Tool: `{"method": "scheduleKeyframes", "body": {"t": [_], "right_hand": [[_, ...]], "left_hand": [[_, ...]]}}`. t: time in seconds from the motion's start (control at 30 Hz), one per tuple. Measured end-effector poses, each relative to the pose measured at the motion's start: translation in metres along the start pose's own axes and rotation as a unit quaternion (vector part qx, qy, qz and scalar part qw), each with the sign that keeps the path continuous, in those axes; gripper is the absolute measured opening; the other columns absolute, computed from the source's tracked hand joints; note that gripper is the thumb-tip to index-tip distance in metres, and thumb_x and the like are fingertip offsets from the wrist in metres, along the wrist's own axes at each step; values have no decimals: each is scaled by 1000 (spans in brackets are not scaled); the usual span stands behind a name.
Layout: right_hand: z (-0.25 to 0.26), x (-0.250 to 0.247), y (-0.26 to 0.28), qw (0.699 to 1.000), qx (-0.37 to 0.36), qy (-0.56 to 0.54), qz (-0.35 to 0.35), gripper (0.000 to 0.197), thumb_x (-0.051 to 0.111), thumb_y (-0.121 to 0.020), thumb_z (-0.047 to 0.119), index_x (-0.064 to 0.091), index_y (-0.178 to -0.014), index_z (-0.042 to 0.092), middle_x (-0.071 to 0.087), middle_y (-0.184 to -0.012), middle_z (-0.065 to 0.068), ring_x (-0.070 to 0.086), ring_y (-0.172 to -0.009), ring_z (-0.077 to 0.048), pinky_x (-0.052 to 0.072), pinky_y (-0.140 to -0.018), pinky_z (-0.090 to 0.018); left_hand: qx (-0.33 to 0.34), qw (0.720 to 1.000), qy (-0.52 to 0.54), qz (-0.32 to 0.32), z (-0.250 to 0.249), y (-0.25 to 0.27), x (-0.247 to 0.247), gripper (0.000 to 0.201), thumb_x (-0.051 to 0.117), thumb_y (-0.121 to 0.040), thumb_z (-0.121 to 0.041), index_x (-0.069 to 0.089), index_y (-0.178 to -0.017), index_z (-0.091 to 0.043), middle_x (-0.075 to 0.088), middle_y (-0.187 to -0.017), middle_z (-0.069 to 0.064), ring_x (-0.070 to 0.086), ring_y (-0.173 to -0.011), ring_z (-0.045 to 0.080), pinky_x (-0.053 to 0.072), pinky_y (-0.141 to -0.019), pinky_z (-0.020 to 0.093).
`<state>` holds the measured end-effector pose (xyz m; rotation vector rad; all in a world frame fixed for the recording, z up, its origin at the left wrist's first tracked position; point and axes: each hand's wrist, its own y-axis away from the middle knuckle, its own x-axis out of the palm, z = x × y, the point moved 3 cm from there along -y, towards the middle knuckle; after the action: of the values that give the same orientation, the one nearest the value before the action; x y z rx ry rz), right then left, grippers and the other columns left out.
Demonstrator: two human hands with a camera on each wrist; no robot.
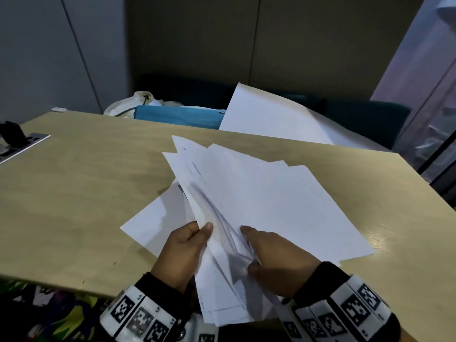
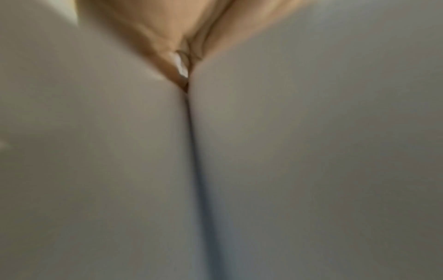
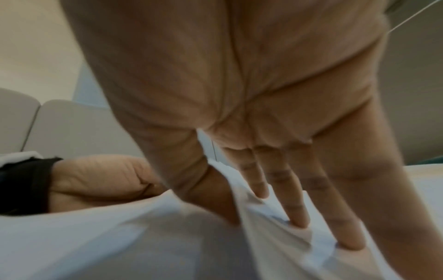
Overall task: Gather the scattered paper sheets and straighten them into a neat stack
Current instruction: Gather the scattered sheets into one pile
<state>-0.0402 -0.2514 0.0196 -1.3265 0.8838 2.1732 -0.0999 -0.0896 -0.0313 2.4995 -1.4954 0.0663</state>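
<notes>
Several white paper sheets [image 1: 259, 198] form a loose, fanned bundle held over the light wooden table [image 1: 74, 193]. My left hand [image 1: 187, 245] grips the bundle's left edge, thumb on top. My right hand [image 1: 271, 253] pinches a fold of sheets near the bundle's lower end, with its fingers on top and its thumb tucked under. One more sheet [image 1: 153, 218] lies flat on the table under the bundle. In the left wrist view, blurred paper [image 2: 311, 151] fills the frame below my left hand [image 2: 177, 37]. In the right wrist view, my right hand [image 3: 239, 94] presses into the creased sheets [image 3: 95, 236].
A large white sheet [image 1: 266, 114] leans at the table's far edge. Beside it are a blue folder [image 1: 180, 117] and a white bag [image 1: 133, 104]. A socket panel [image 1: 22, 144] sits at the far left. A teal seat [image 1: 365, 119] stands behind the table.
</notes>
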Motion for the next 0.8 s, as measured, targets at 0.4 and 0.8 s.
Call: {"method": "scheduleKeyframes", "body": {"t": [0.4, 0.8], "right_hand": [[26, -7, 14, 997, -69, -10, -32, 26, 42, -81, 4, 56, -101, 14, 63, -97, -12, 59, -88, -30, 44, -69, -32], [0, -32, -13, 994, -12, -105, -25, 57, 60, -84, 54, 56, -129, 20, 66, -120, 3, 65, -98, -11, 43, -88, -18]], "left_hand": [[-129, 991, 35, -5, -1, 0, -3, 58, 54, -80, -70, 71, -89, -15, 73, -90, 9, 71, -87, 30, 52, -89, 41], [-67, 996, -8, -55, 8, -3, -11, 16, 58, -91, -1, 64, -105, -7, 71, -103, 13, 67, -97, 34, 50, -93, 46]]}}
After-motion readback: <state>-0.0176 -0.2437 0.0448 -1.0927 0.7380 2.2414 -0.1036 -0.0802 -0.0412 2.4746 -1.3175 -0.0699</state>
